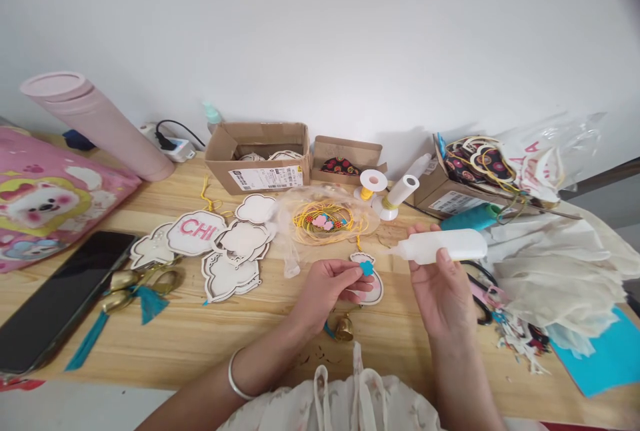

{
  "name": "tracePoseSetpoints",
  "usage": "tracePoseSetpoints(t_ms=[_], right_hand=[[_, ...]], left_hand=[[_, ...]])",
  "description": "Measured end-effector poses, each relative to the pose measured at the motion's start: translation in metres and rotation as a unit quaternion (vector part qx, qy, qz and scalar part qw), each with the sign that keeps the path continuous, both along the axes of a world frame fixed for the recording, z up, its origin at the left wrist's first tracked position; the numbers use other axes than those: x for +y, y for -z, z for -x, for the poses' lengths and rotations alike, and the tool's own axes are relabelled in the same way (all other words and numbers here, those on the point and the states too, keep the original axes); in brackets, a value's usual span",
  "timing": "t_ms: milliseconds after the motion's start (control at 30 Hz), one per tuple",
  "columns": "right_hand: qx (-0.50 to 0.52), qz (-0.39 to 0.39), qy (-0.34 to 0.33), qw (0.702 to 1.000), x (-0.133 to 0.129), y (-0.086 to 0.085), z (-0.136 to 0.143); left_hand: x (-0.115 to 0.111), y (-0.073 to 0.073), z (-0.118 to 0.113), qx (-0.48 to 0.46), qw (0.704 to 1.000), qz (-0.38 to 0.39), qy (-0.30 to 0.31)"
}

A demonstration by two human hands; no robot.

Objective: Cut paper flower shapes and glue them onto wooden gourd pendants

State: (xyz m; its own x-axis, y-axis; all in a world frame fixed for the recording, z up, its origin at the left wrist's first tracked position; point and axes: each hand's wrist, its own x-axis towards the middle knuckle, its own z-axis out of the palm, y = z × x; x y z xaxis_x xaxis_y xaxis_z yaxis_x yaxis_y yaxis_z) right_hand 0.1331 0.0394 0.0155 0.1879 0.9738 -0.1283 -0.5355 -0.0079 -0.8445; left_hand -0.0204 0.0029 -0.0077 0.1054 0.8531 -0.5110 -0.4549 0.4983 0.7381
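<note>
From the head camera, the left hand [327, 287] pinches a small blue flower piece [367, 268] at its fingertips, just above a white wooden ornament [374, 287] lying on the table [200, 337]. The right hand [440, 291] is closed around a white glue bottle [440, 246], held sideways with its nozzle aimed at the flower. A hard squeeze could flood the tiny piece and smear the pinching fingers. The small bell [344, 328] sits near the table's edge, where a wrist could knock it.

A plain white wall [350, 31] rose behind the light wooden table [190, 337], which ran the full width of the view. Soft, even light fell across both, casting faint shadows on the wall.
</note>
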Motion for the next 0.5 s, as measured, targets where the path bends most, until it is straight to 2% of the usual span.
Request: tracePoseSetpoints(t_ms=[100, 267, 500], right_hand=[[-0.029, -0.031, -0.011, 0.999, -0.006, 0.002, 0.002], [-0.134, -0.121, 0.028, 0.983, -0.014, 0.009, 0.003], [-0.171, -0.156, 0.058, 0.971, -0.020, 0.014, 0.001]], left_hand=[[0.000, 0.000, 0.000, 0.002, 1.000, -0.001, 0.001], [0.001, 0.004, 0.001, 0.012, 1.000, -0.005, 0.025], [0.000, 0.004, 0.000, 0.020, 0.999, 0.001, 0.031]])
